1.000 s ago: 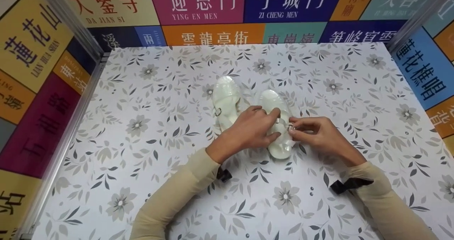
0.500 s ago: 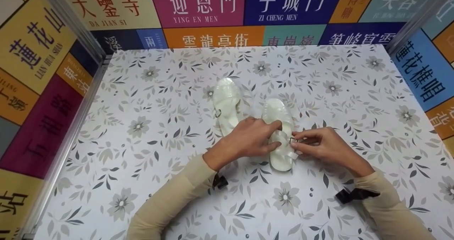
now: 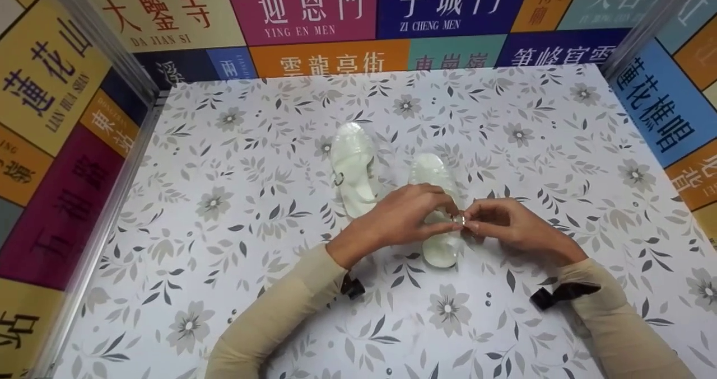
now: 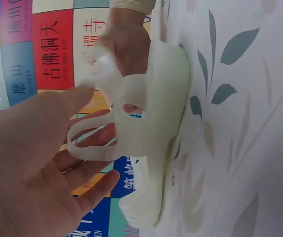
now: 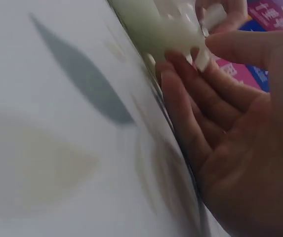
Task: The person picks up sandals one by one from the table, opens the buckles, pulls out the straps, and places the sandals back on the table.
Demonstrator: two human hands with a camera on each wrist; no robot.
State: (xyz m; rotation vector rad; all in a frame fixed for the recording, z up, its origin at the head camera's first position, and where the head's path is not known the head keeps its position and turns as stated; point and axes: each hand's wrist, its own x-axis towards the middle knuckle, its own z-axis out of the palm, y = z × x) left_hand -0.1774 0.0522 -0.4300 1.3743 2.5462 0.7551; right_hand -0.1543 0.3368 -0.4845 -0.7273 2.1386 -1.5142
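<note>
On the table lies a pearly white sandal point(image 3: 430, 169), its toe pointing away from me. My left hand point(image 3: 411, 215) reaches over it and pinches the end of its ankle strap point(image 4: 106, 74) between thumb and fingers. On the sandal's right side my right hand point(image 3: 504, 225) pinches the small metal buckle point(image 3: 459, 219). The fingertips of both hands almost meet there. Whether the strap runs through the buckle is hidden. The matching sandal point(image 3: 352, 144) lies to the left with its buckle point(image 3: 338, 178) visible; my left hand and wrist partly cover its heel.
A white cloth with grey flowers and leaves covers the table point(image 3: 269, 278). Coloured panels point(image 3: 313, 9) with printed characters stand along the back and both sides. Black camera straps point(image 3: 566, 295) circle the wrists.
The right-hand sandal has slid towards me since a second ago. My left hand has shifted right from over the sandal to the strap end at the buckle. The other sandal stays put.
</note>
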